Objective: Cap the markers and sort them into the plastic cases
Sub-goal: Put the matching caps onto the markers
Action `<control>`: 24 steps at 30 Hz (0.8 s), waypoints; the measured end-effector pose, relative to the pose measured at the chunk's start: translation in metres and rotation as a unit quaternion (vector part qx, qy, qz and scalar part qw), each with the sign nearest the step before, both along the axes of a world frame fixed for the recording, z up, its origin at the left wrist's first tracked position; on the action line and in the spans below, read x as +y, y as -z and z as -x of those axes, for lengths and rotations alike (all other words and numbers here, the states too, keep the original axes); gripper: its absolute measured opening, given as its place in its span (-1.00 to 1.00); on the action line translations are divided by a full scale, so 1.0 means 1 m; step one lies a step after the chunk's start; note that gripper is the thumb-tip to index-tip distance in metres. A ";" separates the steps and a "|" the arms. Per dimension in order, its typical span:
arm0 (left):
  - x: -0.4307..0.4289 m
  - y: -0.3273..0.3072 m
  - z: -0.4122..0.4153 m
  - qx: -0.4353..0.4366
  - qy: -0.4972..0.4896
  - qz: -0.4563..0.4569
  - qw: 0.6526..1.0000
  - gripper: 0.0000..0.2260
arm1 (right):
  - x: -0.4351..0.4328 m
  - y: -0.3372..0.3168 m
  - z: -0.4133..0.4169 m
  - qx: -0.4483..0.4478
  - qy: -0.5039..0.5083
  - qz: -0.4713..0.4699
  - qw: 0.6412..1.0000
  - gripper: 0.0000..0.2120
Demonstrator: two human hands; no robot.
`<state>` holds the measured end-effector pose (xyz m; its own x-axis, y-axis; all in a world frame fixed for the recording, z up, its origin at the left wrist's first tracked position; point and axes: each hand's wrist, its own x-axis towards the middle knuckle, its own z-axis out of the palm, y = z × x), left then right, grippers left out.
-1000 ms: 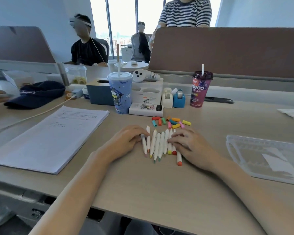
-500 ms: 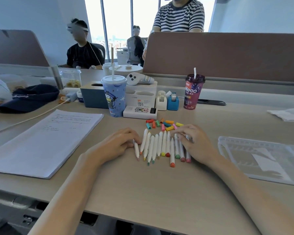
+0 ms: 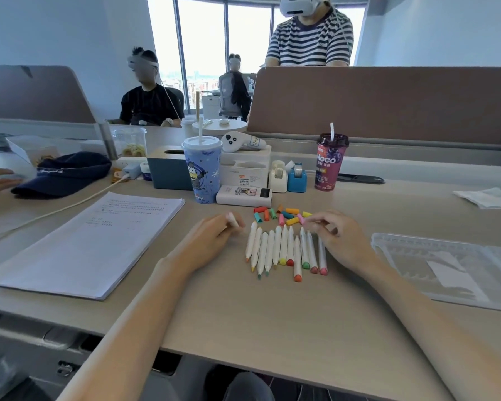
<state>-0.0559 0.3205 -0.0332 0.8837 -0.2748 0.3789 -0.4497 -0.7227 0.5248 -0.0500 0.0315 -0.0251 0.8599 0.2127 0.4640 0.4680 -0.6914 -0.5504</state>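
White colour-tipped markers [image 3: 281, 247] rowed mid-frame, ready for capping.
Left hand [image 3: 211, 241] grips a lifted white marker [image 3: 232, 220]; right hand [image 3: 342, 241] hovers by small loose coloured caps [image 3: 284, 215], grasp unclear.

One white marker [image 3: 232, 219] now pinched up off the worktop [image 3: 243, 314] by the left grip [image 3: 214, 241], gone from the row of markers [image 3: 281, 247], right grip [image 3: 340, 238] shifted toward the loose caps [image 3: 284, 214]

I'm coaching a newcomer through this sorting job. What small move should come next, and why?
Probably pick a cap from the loose caps with the right hand, whose fingertips hover right beside that pile, and press it onto the marker that the left hand grips. The row of markers on the table lies uncapped; the held marker's tip colour is hidden.
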 end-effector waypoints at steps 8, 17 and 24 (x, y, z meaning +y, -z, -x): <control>-0.054 -0.031 -0.022 0.091 0.012 0.099 0.991 -0.78 | 0.000 -0.013 -0.016 0.041 0.037 -0.024 0.998 -0.80; -0.040 -0.010 -0.036 0.219 0.031 0.308 0.925 -0.63 | 0.023 -0.020 -0.058 0.109 0.005 0.085 0.990 -0.73; -0.035 -0.013 -0.033 0.261 0.065 0.363 0.892 -0.73 | 0.035 -0.018 -0.071 0.110 -0.083 0.145 0.980 -0.69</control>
<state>-0.0225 0.2859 -0.0206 0.9704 -0.2371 0.0453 -0.0629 -0.0671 0.9958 0.0215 0.0666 -0.0076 0.8745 0.4537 0.1716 0.4799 -0.7574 -0.4428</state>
